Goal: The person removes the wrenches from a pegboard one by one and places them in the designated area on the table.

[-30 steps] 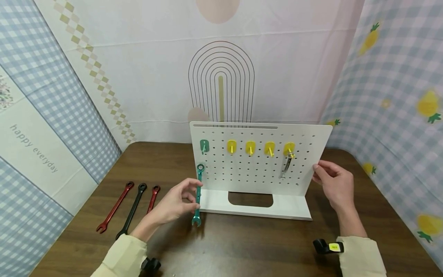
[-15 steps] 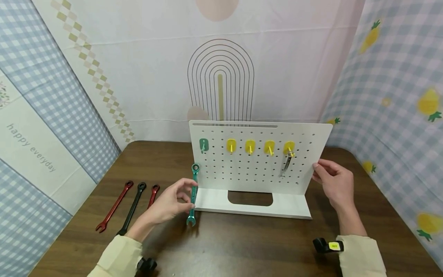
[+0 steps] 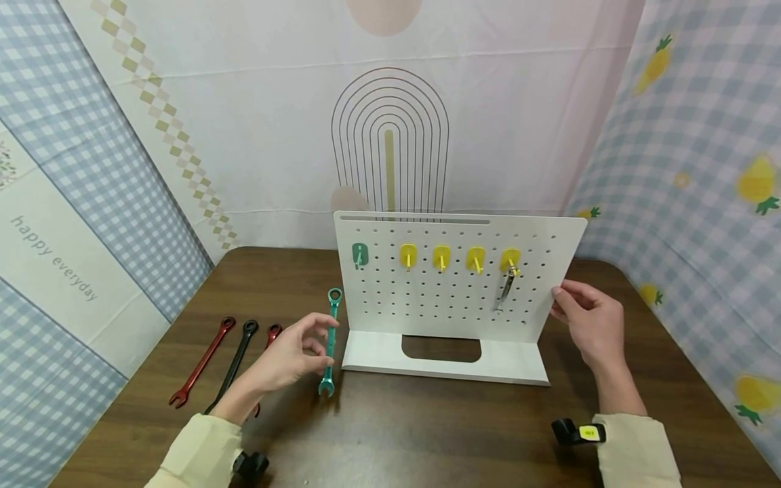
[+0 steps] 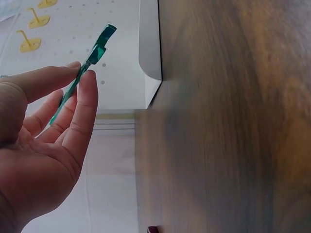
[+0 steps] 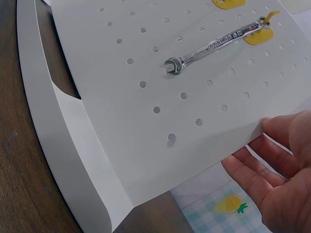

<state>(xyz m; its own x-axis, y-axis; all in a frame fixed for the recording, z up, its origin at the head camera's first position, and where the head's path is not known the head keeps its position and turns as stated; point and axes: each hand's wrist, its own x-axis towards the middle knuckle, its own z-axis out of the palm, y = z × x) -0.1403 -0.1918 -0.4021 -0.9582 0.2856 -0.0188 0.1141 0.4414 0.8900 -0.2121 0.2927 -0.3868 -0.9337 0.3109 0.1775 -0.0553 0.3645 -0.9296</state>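
My left hand (image 3: 283, 359) pinches a green combination wrench (image 3: 330, 342) between thumb and fingers. It stands nearly upright, ring end up, just left of the white pegboard (image 3: 421, 325). In the left wrist view the wrench (image 4: 97, 51) sticks out past the fingertips. At the board's right edge, my right hand (image 3: 594, 325) grips with the thumb in front and fingers behind. A silver wrench (image 5: 214, 47) hangs by its ring from the rightmost yellow hook (image 5: 260, 37). A green hook (image 3: 360, 254) sits at the board's upper left, holding nothing.
Left on the wooden table (image 3: 427, 434) lie a red wrench (image 3: 203, 362), a black wrench (image 3: 239, 356) and a shorter red wrench (image 3: 274, 332), partly covered by my left hand. Other yellow hooks (image 3: 442, 257) line the board. Patterned cloth (image 3: 274, 135) hangs behind.
My left hand has drawn the green wrench leftward, from in front of the board's left edge to beside it. The right hand keeps its grip on the edge.
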